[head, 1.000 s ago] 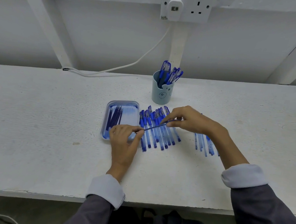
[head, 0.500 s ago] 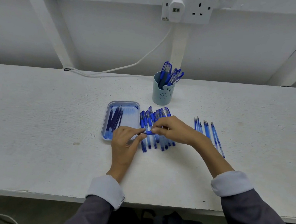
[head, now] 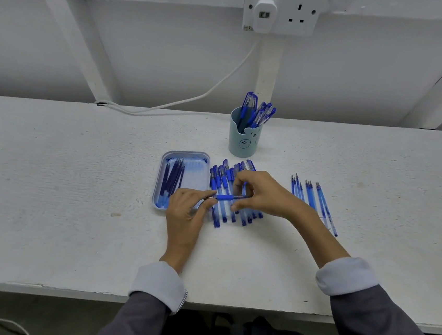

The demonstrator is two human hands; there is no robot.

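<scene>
A blue pen (head: 228, 197) lies crosswise between my hands, just above a row of several capped blue pens (head: 219, 183) on the white table. My left hand (head: 186, 213) pinches the pen's metal tip end with thumb and forefinger. My right hand (head: 262, 193) grips the other end, fingers curled round the barrel. A shallow blue tray (head: 201, 160) to the left holds several dark blue refills (head: 172, 180). To the right lie several uncapped pen barrels (head: 313, 201) in a row.
A pale blue cup (head: 243, 139) with several capped pens stands behind the row. A white cable (head: 183, 103) runs along the back wall up to a double socket (head: 281, 12). The table's front edge (head: 65, 291) lies close to my sleeves.
My right hand has come left from the uncapped barrels to meet the left hand. The long thin piece seen a second ago now sits inside a blue-gripped pen held between both hands.
</scene>
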